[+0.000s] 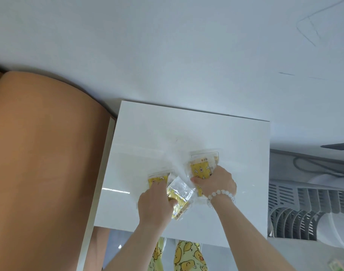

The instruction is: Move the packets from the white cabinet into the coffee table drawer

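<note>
- the packets lie on the glossy top surface of the white cabinet [167,133], toward its near edge. the coffee table drawer is not in view.
- the left hand [155,204] has its fingers curled down on a flat packet [157,179] and pinches a crumpled packet [180,194] under the thumb.
- the right hand [216,182], with a bead bracelet [222,194] at the wrist, grasps a stack of packets [201,167], thumb at its left side.
- risk: the clear wrappers look slick, so a loose hold on the stack could let the lower packets slide out as it lifts.
- risk: the flat packet is only pressed, not gripped, so it may stay behind or skid off the near edge.
- risk: squeezing the crumpled packet harder could crease it further or burst it.
</note>
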Motion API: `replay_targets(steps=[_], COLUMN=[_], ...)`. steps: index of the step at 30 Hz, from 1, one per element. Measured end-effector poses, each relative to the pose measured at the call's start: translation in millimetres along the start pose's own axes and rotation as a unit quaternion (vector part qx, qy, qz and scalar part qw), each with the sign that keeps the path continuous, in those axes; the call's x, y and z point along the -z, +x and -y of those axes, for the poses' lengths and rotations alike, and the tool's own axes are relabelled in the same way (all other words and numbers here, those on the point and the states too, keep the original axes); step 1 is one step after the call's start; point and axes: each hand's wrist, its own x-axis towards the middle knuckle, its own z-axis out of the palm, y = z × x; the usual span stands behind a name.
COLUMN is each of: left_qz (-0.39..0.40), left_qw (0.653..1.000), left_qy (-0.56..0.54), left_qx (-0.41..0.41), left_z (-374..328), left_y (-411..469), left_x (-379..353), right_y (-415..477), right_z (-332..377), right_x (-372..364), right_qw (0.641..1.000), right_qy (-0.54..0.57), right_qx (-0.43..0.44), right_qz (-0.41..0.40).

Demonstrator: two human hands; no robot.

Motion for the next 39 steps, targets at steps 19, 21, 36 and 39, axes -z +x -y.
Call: replay_targets(steps=[19,21,36,39], left_qz=[-0.056,-0.056,0.119,0.151], left_qw=[0.998,0.998,0.973,0.957], left_qy=[0.035,0.020,-0.180,-0.241], left_qx=[-0.005,-0.019,0.079,0.060], left_z=[-0.4,-2.3,-23.5,-45.0], left_y=[-2.5,-4.6,-16.5,-36.3], left_x=[-9.2,-8.7,40.3,64.7], right_y=[-19.5,-21.9,-50.3,-76.6], right_z=[-30.4,-37.4,-81.6,-101.1], right_x=[-24.9,-27.3,25.7,52.5], right_qw=[0.995,0.990,0.902,0.863], right_qy=[0.089,0.124,0.416,0.488], right_qx=[-0.046,-0.061,-0.118,-0.133], right_qz=[0.012,0.023,0.011,-0.016])
